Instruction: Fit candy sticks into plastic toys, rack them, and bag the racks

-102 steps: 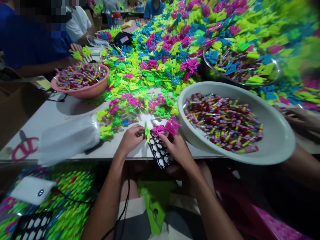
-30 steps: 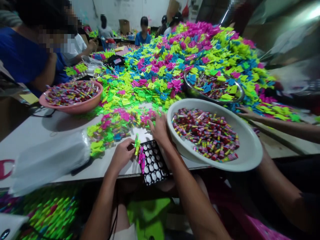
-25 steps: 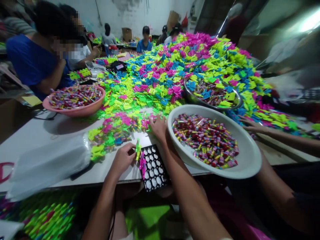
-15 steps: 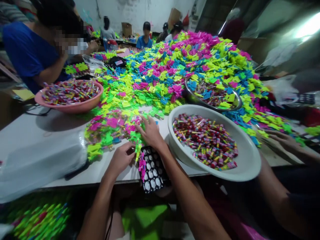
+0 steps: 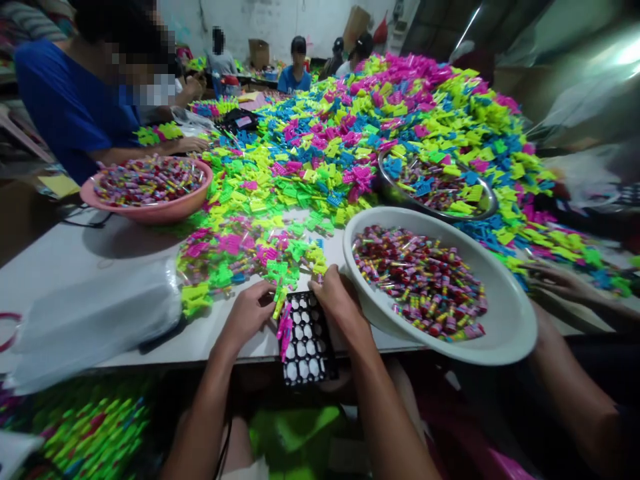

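no text, label, brand, number or sign can be read anywhere: the plastic pieces (image 5: 350,133), the bowls (image 5: 500,333) and the black tray (image 5: 305,340) carry no legible writing.

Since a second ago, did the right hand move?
Yes. The right hand pulled back from the colourful pile toward the table edge, and now sits beside the black tray, against the white bowl.

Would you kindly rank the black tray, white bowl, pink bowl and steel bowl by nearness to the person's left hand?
From the left hand:
1. Black tray, just to its right.
2. White bowl, farther right.
3. Pink bowl, back left.
4. Steel bowl, back right.
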The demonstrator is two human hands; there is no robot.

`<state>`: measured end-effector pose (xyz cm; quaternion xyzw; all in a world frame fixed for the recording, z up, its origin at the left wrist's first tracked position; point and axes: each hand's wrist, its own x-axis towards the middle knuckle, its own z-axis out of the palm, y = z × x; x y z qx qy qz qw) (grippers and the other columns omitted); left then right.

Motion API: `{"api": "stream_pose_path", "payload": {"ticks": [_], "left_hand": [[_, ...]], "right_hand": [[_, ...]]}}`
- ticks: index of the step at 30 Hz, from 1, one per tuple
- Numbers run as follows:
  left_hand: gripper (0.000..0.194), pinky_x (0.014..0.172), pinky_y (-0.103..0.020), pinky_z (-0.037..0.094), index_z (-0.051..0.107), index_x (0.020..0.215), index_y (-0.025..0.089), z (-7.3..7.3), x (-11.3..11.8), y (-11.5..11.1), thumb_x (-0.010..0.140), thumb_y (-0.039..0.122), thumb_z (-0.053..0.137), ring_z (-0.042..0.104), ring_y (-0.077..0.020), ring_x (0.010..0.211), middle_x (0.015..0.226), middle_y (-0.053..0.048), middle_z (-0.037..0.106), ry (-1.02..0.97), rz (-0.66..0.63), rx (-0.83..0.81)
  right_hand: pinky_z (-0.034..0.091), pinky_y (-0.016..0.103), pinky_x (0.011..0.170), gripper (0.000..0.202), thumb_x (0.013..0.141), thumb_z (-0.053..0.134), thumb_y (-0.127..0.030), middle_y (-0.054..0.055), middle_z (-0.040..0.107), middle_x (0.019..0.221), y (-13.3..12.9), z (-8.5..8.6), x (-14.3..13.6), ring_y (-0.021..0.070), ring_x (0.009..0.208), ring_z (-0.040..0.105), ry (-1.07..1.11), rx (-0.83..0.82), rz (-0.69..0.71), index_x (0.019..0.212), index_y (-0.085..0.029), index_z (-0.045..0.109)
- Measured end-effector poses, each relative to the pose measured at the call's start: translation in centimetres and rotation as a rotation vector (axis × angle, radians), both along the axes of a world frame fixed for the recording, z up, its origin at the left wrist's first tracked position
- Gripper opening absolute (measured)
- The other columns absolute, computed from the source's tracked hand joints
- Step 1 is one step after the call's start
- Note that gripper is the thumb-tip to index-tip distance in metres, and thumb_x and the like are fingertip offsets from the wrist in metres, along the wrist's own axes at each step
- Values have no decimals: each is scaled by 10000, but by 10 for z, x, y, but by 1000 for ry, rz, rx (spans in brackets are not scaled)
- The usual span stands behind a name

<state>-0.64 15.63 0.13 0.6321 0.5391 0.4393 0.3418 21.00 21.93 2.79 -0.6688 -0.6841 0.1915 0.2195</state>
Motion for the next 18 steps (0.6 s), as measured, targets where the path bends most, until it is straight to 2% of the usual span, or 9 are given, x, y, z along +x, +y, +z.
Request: {"api": "stream_pose_path", "payload": {"ticks": [2,3,8,10,13,15,18], "left_hand": [[173,769,-279,527,793,939,199,-1,-1,0,835,180,656,704,-207,845,921,-26,773,-4,-4,-6],[174,757,-277,525,793,943,198,-2,-2,0,834,183,658,698,-204,830,918,-26,769,-5,-5,-9],[211,805,-282,527,800,987,194,-3,-1,0,822,183,671,701,-214,895,990,-41,781,7,1,-9],[193,818,-281,522,793,980,189,-2,0,0,827,186,675,700,-211,908,1012,-44,783,19,16,-8],[136,807,-275,517,769,943,183,1,1,-1,839,189,681,686,-200,883,1003,-40,778,40,42,-8],[115,794,-271,512,756,927,182,3,2,-1,839,183,681,674,-195,862,974,-33,770,51,53,-7],[134,763,-268,500,759,953,181,4,2,-2,842,186,685,663,-190,832,945,-31,762,59,48,-9]], "right_hand": [[420,292,562,116,930,717,-308,85,724,750,-9,5,5,220,627,636,1,-14,10,919,-208,660],[403,288,552,125,952,690,-315,79,715,728,-14,8,7,213,615,626,10,-17,16,884,-214,661],[469,262,634,169,1025,624,-364,38,752,819,-49,19,15,196,705,684,160,-16,92,975,-219,694],[493,268,620,217,1028,641,-415,37,759,824,-72,18,17,197,675,684,317,-55,153,971,-218,713],[457,283,493,321,1039,636,-496,17,698,666,-111,7,17,197,513,612,578,-202,216,923,-216,744],[466,285,498,328,1050,627,-491,12,697,641,-131,0,15,205,516,627,623,-239,240,942,-212,763],[515,293,624,270,1047,639,-421,54,800,829,-147,-4,11,223,674,715,539,-146,265,1000,-199,785]]}}
